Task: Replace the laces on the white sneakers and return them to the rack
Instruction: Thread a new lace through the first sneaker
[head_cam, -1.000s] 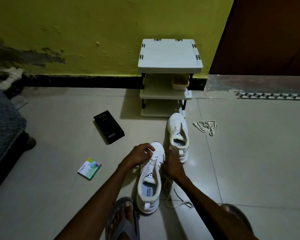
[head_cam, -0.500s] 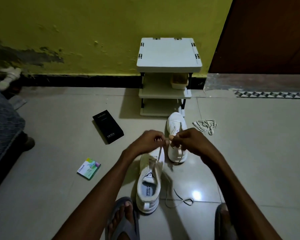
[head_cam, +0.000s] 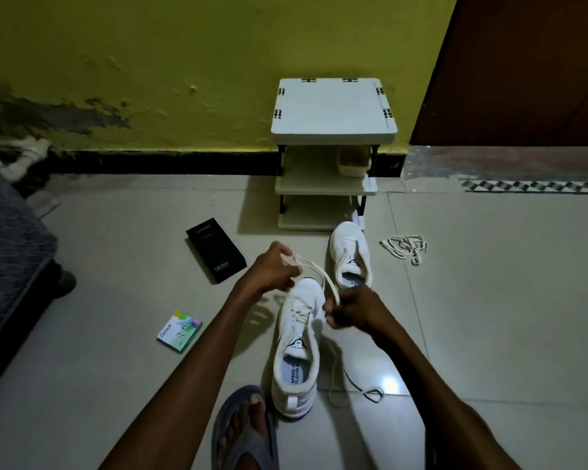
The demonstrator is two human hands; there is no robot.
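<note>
Two pinches, left hand and right hand, hold the cream flat lace; uneven tugging could unthread the white sneaker.

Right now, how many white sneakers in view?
2. The near sneaker lies on the floor, partly laced; the far sneaker sits beyond it, by the rack. Shaded shelves could hide more.

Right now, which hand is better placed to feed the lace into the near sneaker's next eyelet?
Probably the right hand: it pinches the lace close beside the eyelet rows of the near sneaker. The left hand holds the other stretch raised above the toe, farther from them.
</note>
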